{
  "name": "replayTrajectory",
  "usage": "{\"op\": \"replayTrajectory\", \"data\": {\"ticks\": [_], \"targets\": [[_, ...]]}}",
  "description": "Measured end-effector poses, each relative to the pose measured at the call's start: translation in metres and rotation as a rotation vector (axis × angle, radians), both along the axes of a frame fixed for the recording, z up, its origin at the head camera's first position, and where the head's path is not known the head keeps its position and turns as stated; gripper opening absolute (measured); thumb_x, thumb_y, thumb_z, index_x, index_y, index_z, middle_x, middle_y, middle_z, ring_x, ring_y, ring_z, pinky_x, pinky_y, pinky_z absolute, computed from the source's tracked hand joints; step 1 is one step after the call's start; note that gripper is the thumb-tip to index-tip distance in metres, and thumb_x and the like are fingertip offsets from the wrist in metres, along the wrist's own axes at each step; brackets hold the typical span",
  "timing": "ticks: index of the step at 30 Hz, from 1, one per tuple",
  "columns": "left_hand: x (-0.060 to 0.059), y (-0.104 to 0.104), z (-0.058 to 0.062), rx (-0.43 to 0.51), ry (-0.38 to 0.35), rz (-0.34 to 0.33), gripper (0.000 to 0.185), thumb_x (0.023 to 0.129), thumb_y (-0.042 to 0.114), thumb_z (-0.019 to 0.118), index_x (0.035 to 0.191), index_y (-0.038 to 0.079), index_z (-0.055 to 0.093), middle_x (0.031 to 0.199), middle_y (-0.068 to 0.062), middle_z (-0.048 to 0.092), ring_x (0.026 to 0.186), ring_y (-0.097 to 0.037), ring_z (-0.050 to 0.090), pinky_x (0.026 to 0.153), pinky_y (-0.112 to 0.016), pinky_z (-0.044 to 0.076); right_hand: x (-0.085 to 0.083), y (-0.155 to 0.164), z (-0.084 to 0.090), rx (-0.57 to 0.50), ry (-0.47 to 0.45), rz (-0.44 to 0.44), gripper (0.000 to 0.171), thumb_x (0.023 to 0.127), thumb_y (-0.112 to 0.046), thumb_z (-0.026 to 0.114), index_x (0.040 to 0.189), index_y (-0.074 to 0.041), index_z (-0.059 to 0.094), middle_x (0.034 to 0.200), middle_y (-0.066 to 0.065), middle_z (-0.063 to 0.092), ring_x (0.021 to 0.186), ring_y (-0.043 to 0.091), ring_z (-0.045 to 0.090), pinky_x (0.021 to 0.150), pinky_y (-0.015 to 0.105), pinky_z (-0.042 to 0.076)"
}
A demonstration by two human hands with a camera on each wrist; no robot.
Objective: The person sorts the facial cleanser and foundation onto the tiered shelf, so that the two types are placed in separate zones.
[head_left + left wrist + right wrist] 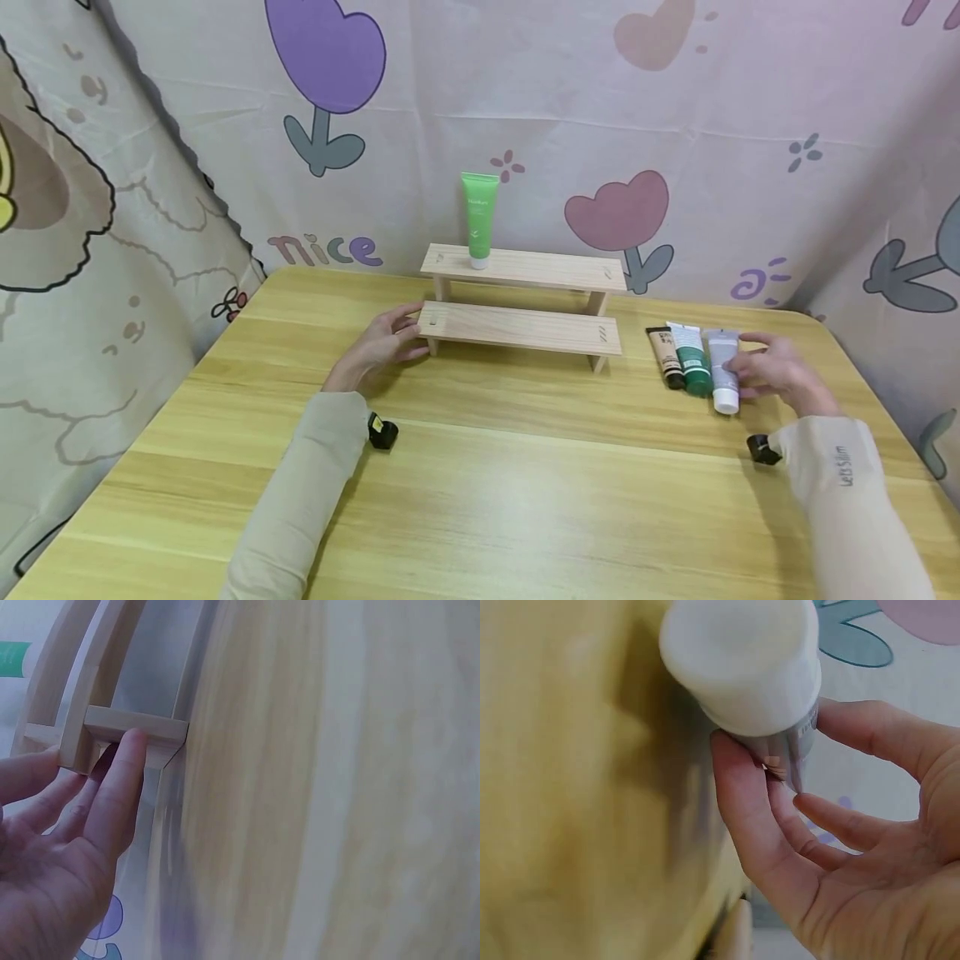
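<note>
A pale yellow, wood-grained worktop (525, 500) carries everything. Against the middle of its back edge stands a two-tier stand (517, 327) of light, unpainted wood, its rear shelf higher than the front one, both planks on short legs, with small darker joint marks near the ends.

The left hand (381, 346) pinches the front shelf's left end between thumb and fingers. The right hand (780, 372), towards the worktop's right edge, holds a pale lavender-grey tube (722, 354) by its sides, thumb opposite fingers. That tube has a smooth, slightly glossy body, a flat crimped end towards the back edge and a round white cap towards the front.

Just left of it lies a white tube with a dark green lower part (692, 358), then a smaller beige tube (666, 354) with a black cap. A bright green tube (480, 215) stands upright on its white cap, left of centre on the rear shelf.
</note>
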State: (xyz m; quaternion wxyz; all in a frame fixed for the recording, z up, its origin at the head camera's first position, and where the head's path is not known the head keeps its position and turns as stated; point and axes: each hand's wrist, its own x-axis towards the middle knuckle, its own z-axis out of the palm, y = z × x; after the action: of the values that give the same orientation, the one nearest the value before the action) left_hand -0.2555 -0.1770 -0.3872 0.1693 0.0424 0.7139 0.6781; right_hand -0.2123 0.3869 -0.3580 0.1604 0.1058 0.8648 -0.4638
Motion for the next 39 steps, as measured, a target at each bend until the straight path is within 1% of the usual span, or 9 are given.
{"op": "replayTrajectory", "data": {"ticks": [7,9,11,14,16,26,29,33,39], "targets": [[0.001,0.000,-0.001,0.005,0.000,-0.001,0.059,0.106,-0.008,0.037,0.161,0.002,0.019,0.148,-0.031,0.035,0.134,-0.047,0.043,0.102,-0.038,0.053,-0.002,-0.006,0.021,-0.035,0.111,-0.061,0.081,0.099,0.000,0.057,0.155,0.012,0.000,0.144,0.046,0.026,0.078,0.004,0.060,0.078,0.038,0.064],[0.001,0.000,0.000,0.005,0.000,-0.005,0.059,0.106,-0.008,0.037,0.161,0.002,0.019,0.148,-0.032,0.035,0.134,-0.047,0.042,0.102,-0.038,0.053,-0.004,-0.010,0.027,-0.029,0.144,-0.080,0.081,0.100,-0.002,0.058,0.157,0.009,0.000,0.147,0.044,0.024,0.086,0.011,0.062,0.079,0.041,0.064],[0.002,0.000,0.000,0.002,0.002,-0.008,0.059,0.106,-0.008,0.038,0.161,0.002,0.019,0.148,-0.032,0.035,0.133,-0.047,0.043,0.102,-0.037,0.053,-0.006,-0.016,0.033,-0.031,0.176,-0.094,0.081,0.100,-0.002,0.058,0.158,0.007,0.002,0.148,0.042,0.025,0.101,0.025,0.060,0.079,0.040,0.064],[0.002,0.000,0.001,0.001,0.002,-0.006,0.059,0.106,-0.008,0.037,0.161,0.001,0.019,0.146,-0.031,0.036,0.133,-0.047,0.043,0.101,-0.037,0.054,-0.011,-0.025,0.040,-0.031,0.217,-0.101,0.081,0.101,-0.003,0.059,0.159,0.005,0.004,0.147,0.040,0.027,0.119,0.044,0.046,0.078,0.039,0.064],[0.002,0.001,0.001,0.000,-0.001,-0.006,0.058,0.106,-0.008,0.037,0.161,0.001,0.019,0.145,-0.031,0.036,0.133,-0.047,0.043,0.101,-0.037,0.054,-0.014,-0.031,0.044,-0.039,0.239,-0.104,0.081,0.100,-0.002,0.060,0.159,0.004,0.005,0.146,0.037,0.029,0.122,0.046,0.043,0.077,0.038,0.065],[0.002,0.001,0.001,0.006,0.002,-0.009,0.057,0.107,-0.007,0.036,0.160,0.000,0.018,0.143,-0.030,0.037,0.133,-0.048,0.042,0.102,-0.038,0.054,-0.028,-0.068,0.064,-0.097,0.325,-0.094,0.083,0.098,0.000,0.062,0.162,-0.004,0.009,0.146,0.031,0.034,0.116,0.037,0.048,0.078,0.037,0.064],[0.002,0.000,0.000,0.008,0.007,-0.010,0.057,0.107,-0.007,0.036,0.160,-0.001,0.018,0.143,-0.031,0.037,0.133,-0.048,0.043,0.101,-0.038,0.054,-0.033,-0.081,0.070,-0.121,0.363,-0.089,0.084,0.097,0.001,0.063,0.162,-0.004,0.011,0.141,0.027,0.039,0.109,0.029,0.052,0.077,0.036,0.064],[0.002,0.000,0.000,0.015,0.007,-0.007,0.058,0.107,-0.007,0.036,0.160,-0.001,0.017,0.145,-0.031,0.036,0.133,-0.049,0.042,0.101,-0.038,0.054,-0.040,-0.101,0.077,-0.170,0.407,-0.099,0.085,0.094,0.004,0.064,0.162,-0.006,0.014,0.129,0.016,0.044,0.099,0.019,0.057,0.075,0.034,0.065],[0.002,0.000,0.001,0.010,0.006,-0.011,0.057,0.107,-0.007,0.034,0.161,0.000,0.017,0.146,-0.032,0.035,0.134,-0.048,0.042,0.102,-0.038,0.053,-0.049,-0.132,0.085,-0.236,0.467,-0.115,0.083,0.093,0.010,0.062,0.161,-0.005,0.018,0.118,0.007,0.044,0.094,0.014,0.056,0.073,0.030,0.064]]}}
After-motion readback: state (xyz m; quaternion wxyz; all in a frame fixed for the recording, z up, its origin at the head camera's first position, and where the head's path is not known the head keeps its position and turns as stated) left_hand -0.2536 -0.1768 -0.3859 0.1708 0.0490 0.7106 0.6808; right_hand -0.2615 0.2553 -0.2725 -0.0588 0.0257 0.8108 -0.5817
